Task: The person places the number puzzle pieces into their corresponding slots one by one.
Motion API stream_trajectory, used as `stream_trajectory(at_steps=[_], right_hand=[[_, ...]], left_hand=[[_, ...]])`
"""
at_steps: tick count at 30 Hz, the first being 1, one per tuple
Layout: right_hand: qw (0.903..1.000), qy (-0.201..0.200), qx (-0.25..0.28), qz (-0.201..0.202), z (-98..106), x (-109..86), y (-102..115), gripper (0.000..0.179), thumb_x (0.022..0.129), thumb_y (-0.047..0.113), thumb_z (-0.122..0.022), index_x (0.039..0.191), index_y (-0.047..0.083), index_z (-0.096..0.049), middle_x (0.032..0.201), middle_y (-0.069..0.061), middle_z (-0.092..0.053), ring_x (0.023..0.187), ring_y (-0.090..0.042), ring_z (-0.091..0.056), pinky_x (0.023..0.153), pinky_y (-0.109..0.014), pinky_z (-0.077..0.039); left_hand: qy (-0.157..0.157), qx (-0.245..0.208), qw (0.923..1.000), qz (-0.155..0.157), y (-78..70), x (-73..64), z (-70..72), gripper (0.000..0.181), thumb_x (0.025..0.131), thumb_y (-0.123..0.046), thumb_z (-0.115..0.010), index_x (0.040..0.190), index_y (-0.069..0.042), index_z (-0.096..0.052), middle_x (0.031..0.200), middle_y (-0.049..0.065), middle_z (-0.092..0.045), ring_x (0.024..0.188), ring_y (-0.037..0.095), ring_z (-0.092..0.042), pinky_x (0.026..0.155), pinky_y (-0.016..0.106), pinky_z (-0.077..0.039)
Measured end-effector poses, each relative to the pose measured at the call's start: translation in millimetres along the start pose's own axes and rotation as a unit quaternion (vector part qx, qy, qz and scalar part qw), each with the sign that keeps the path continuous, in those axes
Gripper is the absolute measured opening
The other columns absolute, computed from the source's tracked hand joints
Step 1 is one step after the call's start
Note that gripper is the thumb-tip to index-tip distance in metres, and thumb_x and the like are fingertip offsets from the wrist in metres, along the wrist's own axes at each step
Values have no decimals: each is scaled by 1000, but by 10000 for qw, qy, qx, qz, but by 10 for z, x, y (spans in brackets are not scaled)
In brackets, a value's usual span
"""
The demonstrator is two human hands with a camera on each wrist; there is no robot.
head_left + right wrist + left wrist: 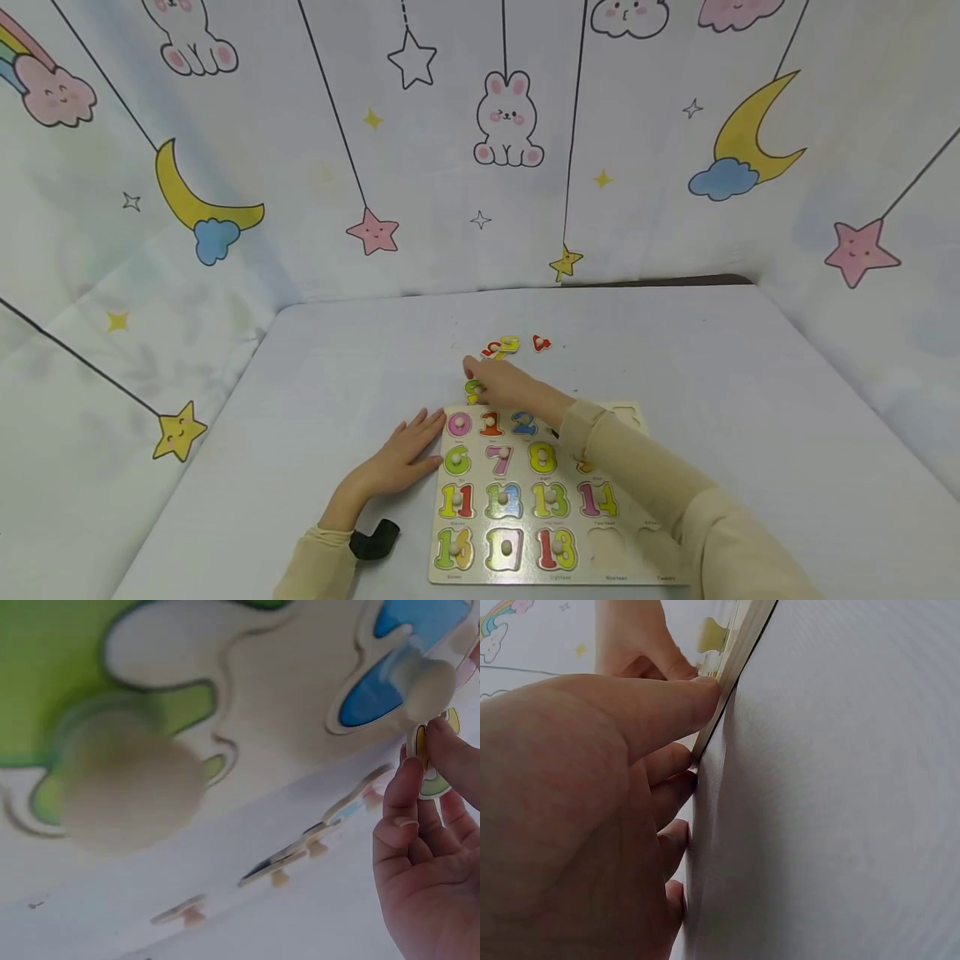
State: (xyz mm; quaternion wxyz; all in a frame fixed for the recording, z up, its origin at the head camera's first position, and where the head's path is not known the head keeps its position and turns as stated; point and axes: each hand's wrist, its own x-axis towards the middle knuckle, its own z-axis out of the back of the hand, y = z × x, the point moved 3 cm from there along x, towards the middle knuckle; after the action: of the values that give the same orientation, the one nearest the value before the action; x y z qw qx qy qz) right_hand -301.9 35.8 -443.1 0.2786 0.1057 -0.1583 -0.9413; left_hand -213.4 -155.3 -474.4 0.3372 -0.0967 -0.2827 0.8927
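Observation:
A wooden number puzzle board lies on the white table, with knobbed number pieces such as a pink 0 and a green 6 in its recesses. Just past the board's far edge, my right hand pinches a yellow-and-green number piece between thumb and fingers. Its digits are partly hidden by the fingers. My left hand rests at the board's left edge, fingers extended, with the thumb touching the side of the board. The right forearm covers part of the board's right side.
Beyond the right hand lie loose number pieces, among them a yellow piece overlapping others and a red 4. A black object sits at the left wrist. White patterned cloth walls stand around the table.

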Motion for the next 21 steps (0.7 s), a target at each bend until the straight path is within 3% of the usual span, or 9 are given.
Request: stream_trajectory(at_steps=[3,8,14,17,21], right_hand=[[9999,8,-75,84,13,-66,-70,26,92,15,-61,116,17,-51,91,4,-60,79,-12,-54,71,-26,-46],[9997,-30,132,197,64,-232,-198,29,94,13,-57,123,17,-55,114,2,-62,103,-16,-56,87,-32,-45],[9995,-125,128,258,128,-432,-439,37,95,5,-53,129,19,-56,123,-2,-59,113,-19,-54,95,-35,-41],[9992,-175,135,337,160,-529,-548,34,96,5,-52,128,16,-57,120,-2,-60,108,-19,-54,94,-36,-42],[9986,-337,249,323,224,-680,-671,27,94,4,-54,120,14,-57,106,-2,-62,88,-18,-54,82,-35,-45]], left_hand=[[19,2,10000,21,13,7,-18,62,97,-25,-52,146,2,-25,150,17,-24,138,38,-10,106,58,-7],[17,-26,10000,14,11,10,-29,61,97,-25,-51,146,2,-25,150,17,-23,138,38,-10,106,58,-6],[3,-52,10000,-2,-7,-2,-15,61,97,-23,-51,145,3,-26,150,18,-23,137,39,-10,106,59,-6],[-18,-37,10000,24,-16,-12,-4,61,96,-22,-52,145,3,-26,150,18,-24,137,39,-11,106,58,-7],[-20,-71,10000,13,-32,-12,2,61,96,-23,-52,145,3,-27,149,19,-24,137,40,-11,106,59,-7]])
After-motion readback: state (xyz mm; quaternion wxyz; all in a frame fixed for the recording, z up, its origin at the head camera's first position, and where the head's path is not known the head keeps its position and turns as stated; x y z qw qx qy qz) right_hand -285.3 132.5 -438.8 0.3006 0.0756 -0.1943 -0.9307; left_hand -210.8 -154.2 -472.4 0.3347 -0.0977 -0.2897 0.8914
